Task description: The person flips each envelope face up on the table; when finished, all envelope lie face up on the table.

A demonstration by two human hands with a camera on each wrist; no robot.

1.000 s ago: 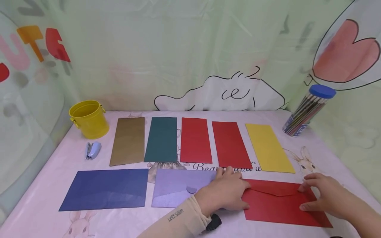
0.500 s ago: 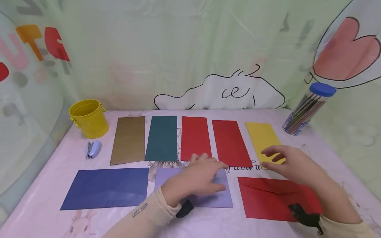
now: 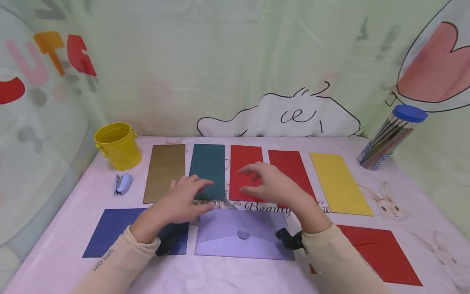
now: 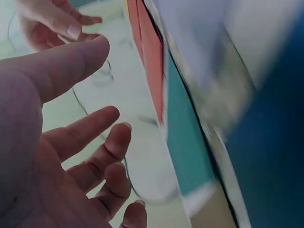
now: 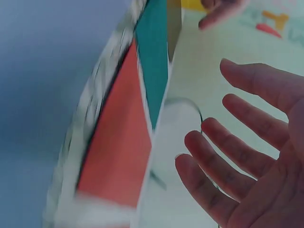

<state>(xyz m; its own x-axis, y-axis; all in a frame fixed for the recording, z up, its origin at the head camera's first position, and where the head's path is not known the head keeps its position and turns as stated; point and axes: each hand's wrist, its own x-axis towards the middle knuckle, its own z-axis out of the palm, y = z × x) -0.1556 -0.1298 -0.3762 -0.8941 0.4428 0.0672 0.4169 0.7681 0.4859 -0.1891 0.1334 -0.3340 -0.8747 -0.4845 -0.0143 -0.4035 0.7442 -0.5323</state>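
Note:
My left hand [image 3: 180, 202] hovers over the gap between the blue envelope [image 3: 111, 224] and the dark green envelope [image 3: 209, 163], fingers spread and holding nothing. My right hand [image 3: 273, 185] hangs in the air above the two upright red envelopes, the left one [image 3: 247, 157] and the right one [image 3: 290, 163], its fingers loosely bent with nothing in them. Between and below the hands lies a lilac envelope [image 3: 242, 245] with a round tab on its flap. Under the right forearm, a red flapped envelope [image 3: 389, 253] is partly hidden. Both wrist views show empty palms.
A brown envelope [image 3: 165, 163] and a yellow envelope [image 3: 341, 183] end the back row. A yellow bucket [image 3: 119, 149] and a lilac stapler [image 3: 123, 183] stand at left. A tub of pencils [image 3: 391, 136] with a blue lid leans at back right.
Both hands have left the red flapped envelope at the right and moved left, above the table. The lilac envelope is uncovered. The head view has shifted slightly.

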